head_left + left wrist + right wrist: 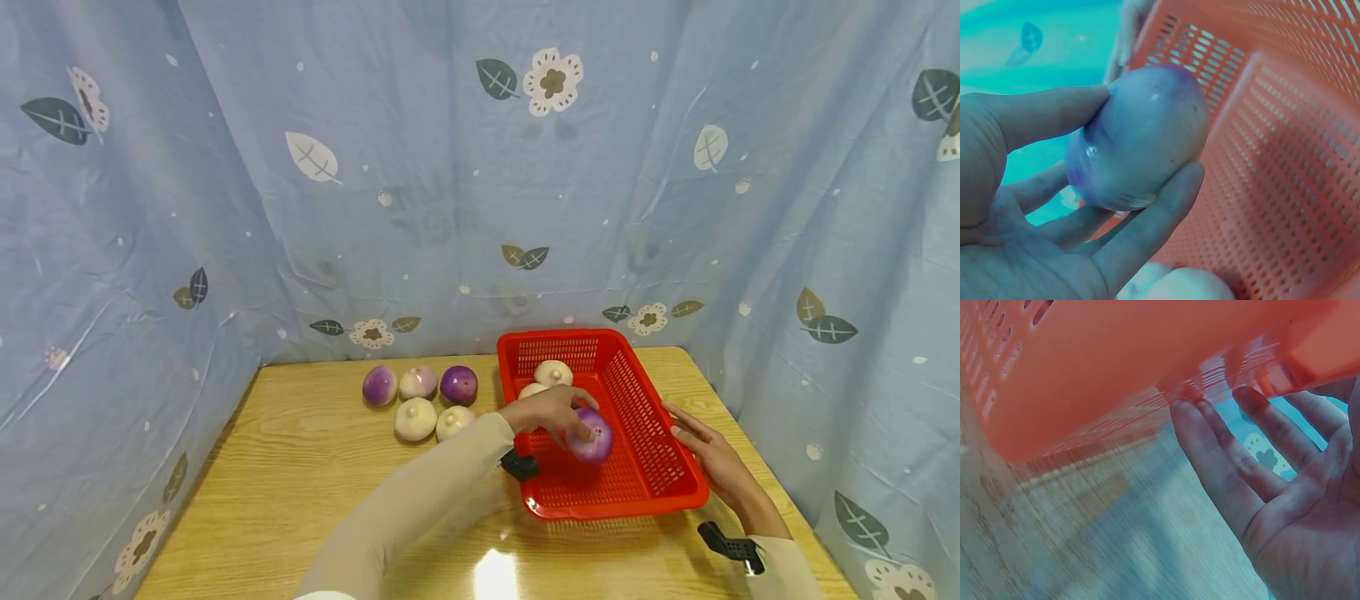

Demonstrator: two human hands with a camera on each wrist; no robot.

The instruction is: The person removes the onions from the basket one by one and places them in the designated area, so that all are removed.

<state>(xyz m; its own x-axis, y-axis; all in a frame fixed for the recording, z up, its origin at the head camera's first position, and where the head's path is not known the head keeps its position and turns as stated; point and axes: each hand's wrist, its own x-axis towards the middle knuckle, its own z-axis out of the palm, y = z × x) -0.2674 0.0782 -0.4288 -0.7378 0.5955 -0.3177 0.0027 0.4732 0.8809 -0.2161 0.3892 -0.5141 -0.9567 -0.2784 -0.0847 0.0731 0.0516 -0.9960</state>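
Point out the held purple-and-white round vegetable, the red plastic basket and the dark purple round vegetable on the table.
Purple-and-white round vegetable (1141, 137): left wrist view, middle of its side.
Red plastic basket (615, 507): head view, front rim.
Dark purple round vegetable (459, 386): head view, its middle.

— What surface is below the hands?
— A pale yellow, wood-grained tabletop (300, 483), with a bright white patch of glare (496, 575) nearer the viewer than the left hand (553, 412).
— And around them?
— A light blue, softly folded fabric curtain (420, 108), beyond both hands and rightward of the right hand (708, 454), printed with white, brown-centred flowers (552, 81) and dark grey leaves (497, 78).
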